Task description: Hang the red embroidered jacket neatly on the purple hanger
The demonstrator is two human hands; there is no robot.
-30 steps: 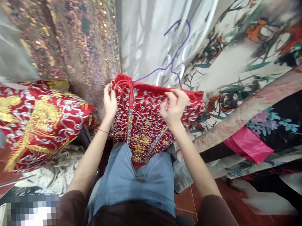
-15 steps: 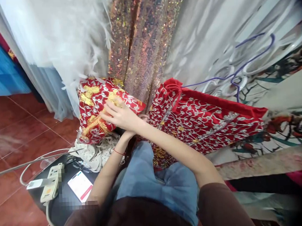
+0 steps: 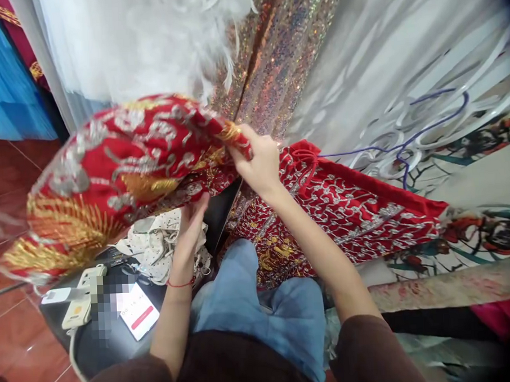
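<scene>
A red embroidered cloth (image 3: 147, 145) with silver and gold sequin patterns is lifted and bowed in the air, its left end drooping over the black surface. My right hand (image 3: 260, 160) is closed around its right end, thumb towards me. Below the cloth, my left hand (image 3: 192, 219) has its fingers stretched up towards the underside; some fingertips are hidden, and I cannot tell how firmly they touch. To the right, a red embroidered skirt (image 3: 353, 209) with a tied drawstring hangs on a purple hanger (image 3: 363, 150) and drapes down near my knees.
A black surface (image 3: 102, 361) at lower left bears a power strip (image 3: 80, 311), a phone (image 3: 140, 317) and a crumpled white dotted cloth (image 3: 150, 246). White feathered fabric (image 3: 147, 49) and a sequined fabric (image 3: 283, 71) hang ahead. White hangers (image 3: 430, 130) stand at right.
The red cloth, folded in a bundle on the white dotted cloth before, is now raised and spread leftwards. My right hand moved right and gripped its end; my crossed arms have parted.
</scene>
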